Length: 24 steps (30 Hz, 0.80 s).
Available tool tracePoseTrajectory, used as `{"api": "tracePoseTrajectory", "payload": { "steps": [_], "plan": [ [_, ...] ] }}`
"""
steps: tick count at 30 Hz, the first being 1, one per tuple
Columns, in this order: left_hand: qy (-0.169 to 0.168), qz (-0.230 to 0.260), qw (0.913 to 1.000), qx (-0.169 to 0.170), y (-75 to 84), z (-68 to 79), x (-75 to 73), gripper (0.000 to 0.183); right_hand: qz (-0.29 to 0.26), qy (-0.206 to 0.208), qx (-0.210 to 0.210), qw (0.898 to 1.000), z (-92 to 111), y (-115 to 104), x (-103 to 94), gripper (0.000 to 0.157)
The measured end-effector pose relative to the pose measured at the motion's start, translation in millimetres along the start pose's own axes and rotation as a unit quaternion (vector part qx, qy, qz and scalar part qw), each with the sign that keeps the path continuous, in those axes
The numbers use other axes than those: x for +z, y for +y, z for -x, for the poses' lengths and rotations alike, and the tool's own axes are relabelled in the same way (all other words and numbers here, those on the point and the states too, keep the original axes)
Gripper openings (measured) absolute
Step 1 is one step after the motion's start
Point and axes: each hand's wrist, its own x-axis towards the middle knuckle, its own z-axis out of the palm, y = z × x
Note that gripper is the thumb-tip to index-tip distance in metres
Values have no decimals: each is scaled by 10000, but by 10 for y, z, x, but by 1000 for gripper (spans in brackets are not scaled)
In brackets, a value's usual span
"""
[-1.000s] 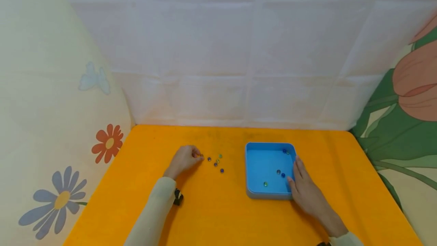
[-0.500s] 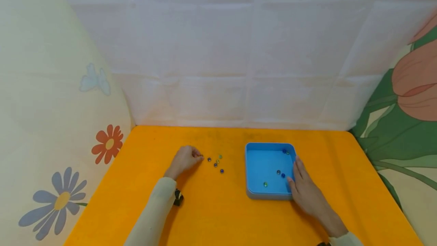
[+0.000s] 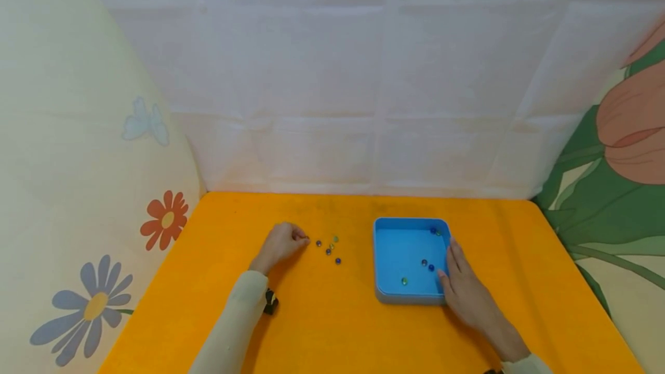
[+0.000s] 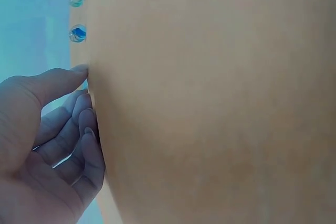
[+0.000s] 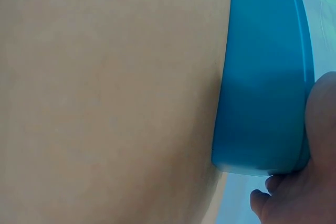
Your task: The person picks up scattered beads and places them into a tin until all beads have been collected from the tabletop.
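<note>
On the orange table, my left hand (image 3: 282, 245) pinches a small glass marble (image 3: 307, 238) between thumb and fingertips, mostly covered by them. Just right of these fingers lie several loose marbles (image 3: 328, 251), blue, clear and yellow-green. In the left wrist view, two marbles (image 4: 77, 33) stand beyond the thumb. My right hand (image 3: 467, 293) holds the right side of a square blue box (image 3: 380, 258), its thumb over the rim and its fingers along the outer wall. Inside the box are several marbles (image 3: 424, 262). The right wrist view has the box's wall (image 5: 265, 77) beside the thumb.
The orange table (image 3: 332, 333) reaches back to a creased white sheet (image 3: 322, 91). Flower-patterned cloths, a pale left one (image 3: 67, 189) and a tulip one (image 3: 618, 218), stand along both sides.
Almost nothing differs. Both hands, the box and the loose marbles keep their places; the view shifts very slightly.
</note>
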Motion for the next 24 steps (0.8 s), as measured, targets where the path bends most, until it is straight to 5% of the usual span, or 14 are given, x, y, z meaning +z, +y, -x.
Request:
{"api": "tracePoseTrajectory", "payload": {
  "steps": [9,24],
  "plan": [
    [-247,-30,9996,163,17,5,-23,14,-22,53,-21,10000,1,-12,2,75],
    [-121,193,9996,152,48,3,-71,18,-84,8,-12,10000,3,-15,-10,75]
  ]
}}
